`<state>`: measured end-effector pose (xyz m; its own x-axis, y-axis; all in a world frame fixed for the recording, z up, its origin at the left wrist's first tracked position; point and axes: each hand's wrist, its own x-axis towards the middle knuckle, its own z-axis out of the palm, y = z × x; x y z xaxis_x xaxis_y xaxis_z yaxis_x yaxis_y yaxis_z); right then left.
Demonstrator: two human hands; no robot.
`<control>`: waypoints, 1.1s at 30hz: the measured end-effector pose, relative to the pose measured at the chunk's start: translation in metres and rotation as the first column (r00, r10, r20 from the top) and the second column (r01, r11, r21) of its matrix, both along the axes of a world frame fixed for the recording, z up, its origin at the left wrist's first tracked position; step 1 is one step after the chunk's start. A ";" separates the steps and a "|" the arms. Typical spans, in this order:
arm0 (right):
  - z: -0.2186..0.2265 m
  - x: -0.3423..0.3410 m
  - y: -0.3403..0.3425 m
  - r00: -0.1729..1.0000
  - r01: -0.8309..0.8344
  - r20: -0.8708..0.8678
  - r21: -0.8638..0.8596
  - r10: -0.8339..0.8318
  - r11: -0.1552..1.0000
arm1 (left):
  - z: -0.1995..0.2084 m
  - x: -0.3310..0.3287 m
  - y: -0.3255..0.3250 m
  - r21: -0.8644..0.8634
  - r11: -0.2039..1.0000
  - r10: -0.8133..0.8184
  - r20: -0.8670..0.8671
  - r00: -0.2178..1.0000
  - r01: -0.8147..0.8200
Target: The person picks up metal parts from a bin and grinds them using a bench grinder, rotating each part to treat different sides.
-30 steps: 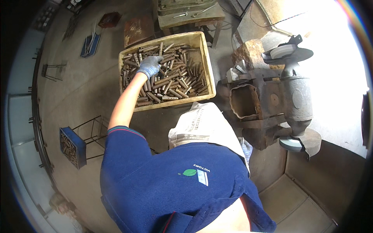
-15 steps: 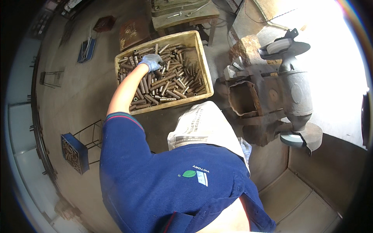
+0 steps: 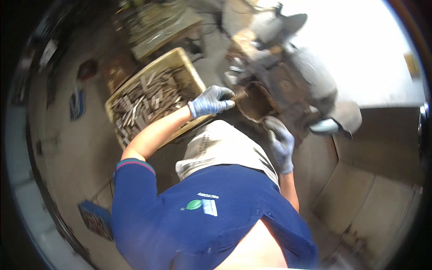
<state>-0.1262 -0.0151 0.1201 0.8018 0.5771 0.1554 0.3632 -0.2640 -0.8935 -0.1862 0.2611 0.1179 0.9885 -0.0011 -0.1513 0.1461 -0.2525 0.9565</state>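
Note:
My left hand [image 3: 210, 102], in a grey-blue work glove, pinches a short brown metal tube [image 3: 241, 96] between thumb and fingers. The tube points right, over the dark square opening [image 3: 256, 105] of a rusty metal stand. Beside the lower edge of that opening is my right hand [image 3: 281, 143], gloved the same way, its fingers bent and blurred; whether they hold anything is unclear. Left of my body, a yellowish bin [image 3: 191, 67] holds many loose metal tubes [image 3: 146, 101].
A bench grinder [image 3: 310, 72] sits on the stand to the right, its lower wheel [image 3: 325, 126] near my right hand. A worktable [image 3: 164, 33] stands beyond the bin. Blue containers, one a tray [image 3: 95, 219], lie to the left. Metal panels [image 3: 378, 153] border the right side.
My left hand has come out of the bin and moved right, carrying a metal tube. My right hand has risen from beside my lap toward the stand. The view has turned and blurred.

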 end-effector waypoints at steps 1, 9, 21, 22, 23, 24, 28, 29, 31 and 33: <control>0.017 0.002 0.009 0.997 -0.020 0.074 0.005 0.019 1.000 | 0.004 0.008 -0.016 -0.053 0.998 -0.035 0.023 0.999 0.036; 0.002 -0.006 -0.020 0.960 0.164 0.222 0.052 -0.171 0.985 | 0.000 0.053 -0.083 -0.198 0.912 -0.365 0.003 0.931 0.358; -0.024 -0.019 -0.079 0.803 0.574 -0.003 0.270 -0.596 0.773 | -0.008 0.104 -0.142 -0.503 0.798 -0.461 -0.157 0.873 0.330; -0.028 -0.019 -0.085 0.776 0.605 -0.002 0.286 -0.631 0.743 | -0.010 0.106 -0.146 -0.504 0.811 -0.420 -0.150 0.895 0.297; -0.031 -0.018 -0.089 0.748 0.633 -0.001 0.302 -0.664 0.713 | -0.011 0.106 -0.152 -0.508 0.816 -0.395 -0.140 0.908 0.277; -0.032 -0.018 -0.092 0.736 0.641 -0.015 0.341 -0.677 0.688 | -0.012 0.106 -0.160 -0.511 0.820 -0.369 -0.130 0.920 0.256; -0.037 -0.017 -0.100 0.719 0.669 -0.104 0.371 -0.687 0.644 | -0.020 0.109 -0.191 -0.498 0.839 -0.283 -0.060 0.957 0.218; -0.039 -0.015 -0.104 0.709 0.675 -0.072 0.358 -0.701 0.646 | -0.024 0.111 -0.197 -0.485 0.850 -0.264 -0.050 0.963 0.207; -0.042 -0.012 -0.110 0.693 0.683 -0.010 0.331 -0.721 0.651 | -0.027 0.117 -0.205 -0.458 0.865 -0.265 -0.067 0.962 0.206; -0.049 -0.008 -0.112 0.670 0.711 -0.018 0.304 -0.742 0.634 | -0.037 0.123 -0.211 -0.452 0.868 -0.263 -0.064 0.963 0.207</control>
<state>-0.1346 -0.1275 0.0712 0.9141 -0.2630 0.3088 0.2469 -0.2433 -0.9380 -0.0633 0.0505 0.0806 0.9251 -0.3245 -0.1973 0.2552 0.1464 0.9557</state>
